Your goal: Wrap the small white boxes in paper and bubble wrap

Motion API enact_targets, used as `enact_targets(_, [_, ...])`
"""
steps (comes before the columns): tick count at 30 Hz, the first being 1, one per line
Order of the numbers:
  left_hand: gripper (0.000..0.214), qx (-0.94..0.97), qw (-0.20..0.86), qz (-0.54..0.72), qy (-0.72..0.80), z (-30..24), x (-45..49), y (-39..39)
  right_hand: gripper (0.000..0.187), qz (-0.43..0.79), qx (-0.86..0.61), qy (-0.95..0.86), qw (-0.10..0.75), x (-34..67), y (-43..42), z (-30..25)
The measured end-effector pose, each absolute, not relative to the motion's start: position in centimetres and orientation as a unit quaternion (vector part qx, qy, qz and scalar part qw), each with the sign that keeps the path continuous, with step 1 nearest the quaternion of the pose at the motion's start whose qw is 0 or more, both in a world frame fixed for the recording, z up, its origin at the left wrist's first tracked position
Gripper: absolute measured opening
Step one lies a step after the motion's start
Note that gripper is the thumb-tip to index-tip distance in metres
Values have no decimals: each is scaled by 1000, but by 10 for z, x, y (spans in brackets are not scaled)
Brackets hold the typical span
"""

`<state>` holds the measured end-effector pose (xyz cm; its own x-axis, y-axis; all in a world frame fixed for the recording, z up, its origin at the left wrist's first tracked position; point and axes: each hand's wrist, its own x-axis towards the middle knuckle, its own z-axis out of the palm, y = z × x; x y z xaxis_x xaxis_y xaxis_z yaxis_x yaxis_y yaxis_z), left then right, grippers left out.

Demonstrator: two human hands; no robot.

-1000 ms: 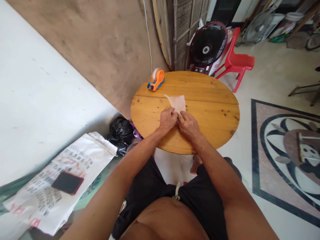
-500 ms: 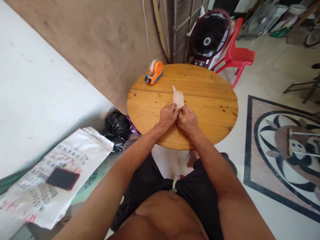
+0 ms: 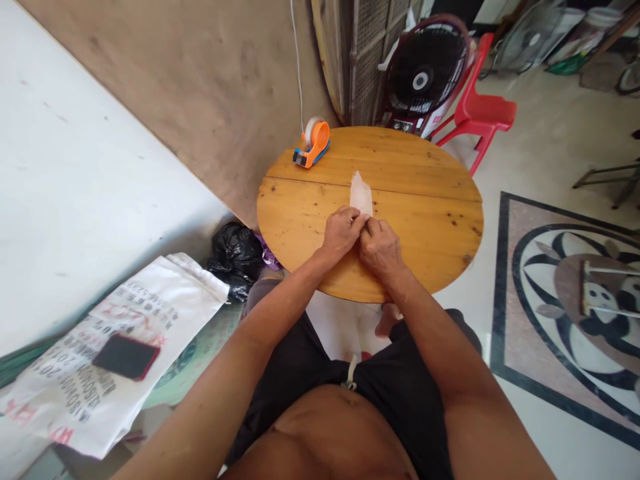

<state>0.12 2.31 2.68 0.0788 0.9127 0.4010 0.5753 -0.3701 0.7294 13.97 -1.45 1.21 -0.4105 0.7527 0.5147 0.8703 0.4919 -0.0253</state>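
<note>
A small pale translucent plastic bag lies on the round wooden table, bunched narrow and pointing away from me. My left hand and my right hand sit side by side at its near end. Both pinch that end with their fingertips pressed together. An orange tape dispenser with a roll of clear tape stands at the table's far left edge, apart from the hands.
A dark fan and a red plastic chair stand behind the table. A black rubbish bag lies on the floor at its left. A printed white sack with a dark phone on it lies further left.
The bag, flat and wide a second ago, has been gathered into a narrow strip. Both hands have stayed pinched at its near end.
</note>
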Motion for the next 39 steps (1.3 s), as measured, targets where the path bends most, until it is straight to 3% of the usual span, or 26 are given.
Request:
enact_targets(6, [15, 729, 247, 405, 494, 36, -8, 9, 40, -137, -469, -834, 257, 143, -19, 7])
enact_targets(11, [51, 765, 297, 365, 441, 31, -25, 3, 38, -161, -470, -833, 242, 146, -21, 10])
enact_targets(14, [59, 772, 300, 360, 428, 26, -30, 3, 39, -155, -475, -835, 231, 146, -22, 12])
enact_targets(24, [35, 803, 171, 353, 448, 20, -20, 4, 41, -127, -481, -833, 243, 145, -23, 12])
enact_targets(31, [37, 828, 110, 352, 422, 11, -17, 7, 43, -95, -480, -830, 268, 149, -22, 10])
enact_targets(39, [45, 841, 152, 338, 395, 5, -23, 11, 43, -34, -487, -823, 292, 151, -23, 12])
